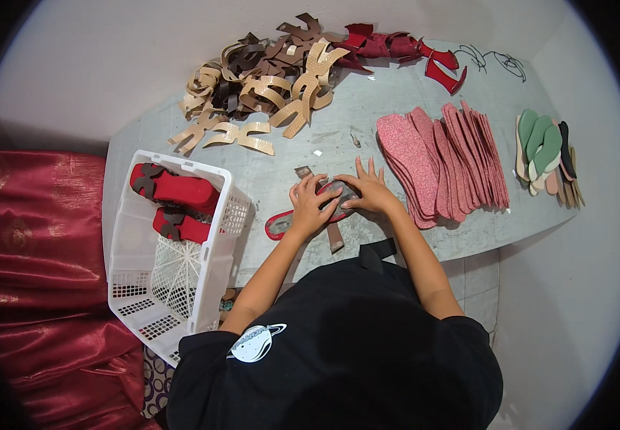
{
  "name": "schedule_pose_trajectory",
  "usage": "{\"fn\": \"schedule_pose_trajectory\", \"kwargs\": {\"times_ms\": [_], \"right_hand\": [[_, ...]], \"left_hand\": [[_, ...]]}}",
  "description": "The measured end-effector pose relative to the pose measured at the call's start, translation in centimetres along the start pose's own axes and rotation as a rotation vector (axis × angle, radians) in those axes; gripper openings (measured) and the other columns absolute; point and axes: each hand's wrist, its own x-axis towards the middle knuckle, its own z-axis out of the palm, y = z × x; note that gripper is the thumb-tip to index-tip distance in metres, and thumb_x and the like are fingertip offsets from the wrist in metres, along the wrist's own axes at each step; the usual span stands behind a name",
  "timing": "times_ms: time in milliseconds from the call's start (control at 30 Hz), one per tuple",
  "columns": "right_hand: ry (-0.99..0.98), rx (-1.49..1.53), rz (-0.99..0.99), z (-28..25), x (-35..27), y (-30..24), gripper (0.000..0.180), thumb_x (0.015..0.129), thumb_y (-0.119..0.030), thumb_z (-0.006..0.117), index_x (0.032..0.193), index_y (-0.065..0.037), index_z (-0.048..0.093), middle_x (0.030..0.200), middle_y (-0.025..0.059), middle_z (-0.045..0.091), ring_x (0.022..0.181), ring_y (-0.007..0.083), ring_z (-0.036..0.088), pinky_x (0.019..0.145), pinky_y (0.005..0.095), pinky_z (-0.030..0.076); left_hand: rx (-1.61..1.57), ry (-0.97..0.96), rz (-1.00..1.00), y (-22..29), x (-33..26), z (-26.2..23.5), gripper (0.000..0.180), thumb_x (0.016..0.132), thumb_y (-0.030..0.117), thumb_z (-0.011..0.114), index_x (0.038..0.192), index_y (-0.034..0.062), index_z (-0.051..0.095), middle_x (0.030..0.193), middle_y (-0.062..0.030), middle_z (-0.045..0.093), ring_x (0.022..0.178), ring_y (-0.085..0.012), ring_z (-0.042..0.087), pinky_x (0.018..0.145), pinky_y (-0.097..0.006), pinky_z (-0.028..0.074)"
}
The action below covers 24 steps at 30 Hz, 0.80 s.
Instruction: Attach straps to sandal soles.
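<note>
A person in a black shirt leans over a grey table [396,107], both hands flat on a red sandal sole [303,213] with a dark strap piece lying across it. The left hand [312,206] presses down with fingers spread; the right hand [369,190] does the same, touching the strap just beside it. Left of the sole stands a white plastic basket [231,215] holding finished red sandals [173,190]. Right of the sole lies a fanned row of pink insoles [442,154]. Beyond the sole sits a heap of tan and brown straps [267,89].
</note>
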Motion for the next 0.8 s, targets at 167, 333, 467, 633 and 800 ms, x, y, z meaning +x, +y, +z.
{"fn": "schedule_pose_trajectory", "kwargs": {"times_ms": [167,333,467,633,800], "right_hand": [[0.022,0.002,-0.005,0.5,-0.5,0.0,0.074,0.067,-0.051,0.069,0.132,-0.037,0.037,0.148,0.0216,0.005,0.132,0.05,-0.003,0.101,0.066,0.003],[0.006,-0.043,0.012,0.4,-1.4,-0.1,0.072,0.069,-0.05,0.067,0.132,-0.035,0.036,0.148,0.0202,0.006,0.132,0.0501,-0.002,0.1,0.0667,0.004],[0.059,-0.054,0.012,1.0,-2.2,-0.2,0.071,0.071,-0.051,0.065,0.133,-0.031,0.036,0.148,0.0197,0.007,0.133,0.0494,-0.001,0.1,0.0669,0.004],[0.086,-0.063,0.03,1.0,-2.7,-0.5,0.065,0.075,-0.05,0.061,0.132,-0.029,0.038,0.148,0.0196,0.009,0.133,0.0484,-0.001,0.1,0.0667,0.002],[0.151,-0.044,0.078,2.2,-4.1,-0.7,0.059,0.079,-0.047,0.059,0.131,-0.027,0.04,0.147,0.0206,0.011,0.133,0.0492,0.001,0.098,0.0684,0.004]], "left_hand": [[-0.026,-0.011,0.064,-0.5,0.1,0.0,0.022,0.077,0.028,0.064,0.098,0.0265,0.069,0.126,-0.0044,0.047,0.123,-0.0307,0.033,0.1,-0.049,0.017],[-0.02,-0.049,0.111,-0.5,0.1,0.1,0.022,0.076,0.028,0.064,0.097,0.0253,0.069,0.125,-0.0046,0.048,0.123,-0.0323,0.034,0.101,-0.049,0.017],[-0.038,-0.056,0.136,-0.3,0.1,0.0,0.022,0.076,0.028,0.064,0.097,0.0246,0.069,0.124,-0.0043,0.049,0.123,-0.0325,0.033,0.1,-0.05,0.017],[-0.021,-0.066,0.18,-0.2,0.1,-0.1,0.022,0.076,0.028,0.064,0.097,0.0262,0.069,0.124,-0.0036,0.049,0.123,-0.0315,0.033,0.1,-0.051,0.017],[-0.045,-0.112,0.218,0.1,0.1,-0.4,0.021,0.076,0.028,0.064,0.097,0.0283,0.069,0.124,-0.0024,0.049,0.123,-0.0299,0.033,0.1,-0.052,0.017]]}}
